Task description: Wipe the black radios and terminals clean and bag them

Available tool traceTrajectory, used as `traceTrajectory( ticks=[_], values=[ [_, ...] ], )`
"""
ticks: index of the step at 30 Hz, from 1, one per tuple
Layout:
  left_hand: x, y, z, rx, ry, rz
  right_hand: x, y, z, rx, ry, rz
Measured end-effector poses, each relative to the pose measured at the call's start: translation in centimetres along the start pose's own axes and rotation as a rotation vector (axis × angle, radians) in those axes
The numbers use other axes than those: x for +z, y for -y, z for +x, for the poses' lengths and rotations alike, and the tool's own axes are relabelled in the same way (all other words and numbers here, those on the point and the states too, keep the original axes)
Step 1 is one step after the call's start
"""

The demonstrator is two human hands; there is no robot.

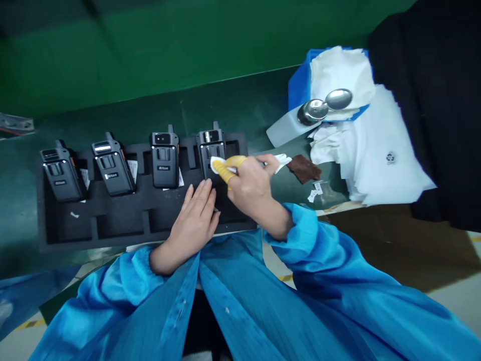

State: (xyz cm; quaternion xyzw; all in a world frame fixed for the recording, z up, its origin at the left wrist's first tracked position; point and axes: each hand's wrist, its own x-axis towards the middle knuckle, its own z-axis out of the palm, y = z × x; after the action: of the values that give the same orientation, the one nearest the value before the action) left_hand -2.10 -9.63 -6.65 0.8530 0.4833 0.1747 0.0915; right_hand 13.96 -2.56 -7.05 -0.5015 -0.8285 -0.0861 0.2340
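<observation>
At the right end of the black tray (pixel 116 228), my right hand (pixel 251 185) is closed in a pinch on a small white cloth (pixel 217 164), pressing it against the back of a two-way radio (pixel 211 150). Yellow covers (pixel 225 173) wrap the fingers that do the pinching, and some white material (pixel 282 162) sticks out on the other side of that hand. My left hand (pixel 193 213) grasps nothing that I can see: it lies flat, fingers straight and close together, tips at the radio's lower end. Whether they bear on its casing I cannot tell.

Three more radios sit in the tray to the left. "Riton" reads clearly on the nearest one (pixel 164 160) and on the middle one (pixel 113 168); on the far one (pixel 63 175) the lettering is too blurred. My cloth and fingers cover that spot on the radio I am touching. White labels (pixel 133 170) poke out beside those three, their print too small to read. Off to the right, a white bag (pixel 394 135) carries a dark mark of arrows with tiny letters beneath.
</observation>
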Motion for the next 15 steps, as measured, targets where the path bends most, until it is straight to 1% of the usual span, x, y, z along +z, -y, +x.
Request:
traceTrajectory(
  ticks=[2, 4, 8, 11, 15],
  values=[
    [0.1, 0.1, 0.1, -0.002, 0.003, 0.018, 0.2, 0.8, 0.0, -0.088, -0.007, -0.023],
    [0.1, 0.1, 0.2, 0.001, -0.002, 0.034, 0.4, 1.0, 0.0, -0.127, -0.048, -0.07],
    [0.1, 0.1, 0.1, 0.01, -0.015, 0.039, 0.4, 0.4, -0.1, -0.099, -0.147, -0.147],
    [0.2, 0.1, 0.0, 0.002, -0.007, 0.013, 0.4, 0.6, -0.1, -0.079, -0.163, -0.15],
    [0.3, 0.1, 0.1, -0.022, -0.006, 0.013, 0.7, 1.5, 0.4, -0.108, -0.159, -0.096]
  ],
)
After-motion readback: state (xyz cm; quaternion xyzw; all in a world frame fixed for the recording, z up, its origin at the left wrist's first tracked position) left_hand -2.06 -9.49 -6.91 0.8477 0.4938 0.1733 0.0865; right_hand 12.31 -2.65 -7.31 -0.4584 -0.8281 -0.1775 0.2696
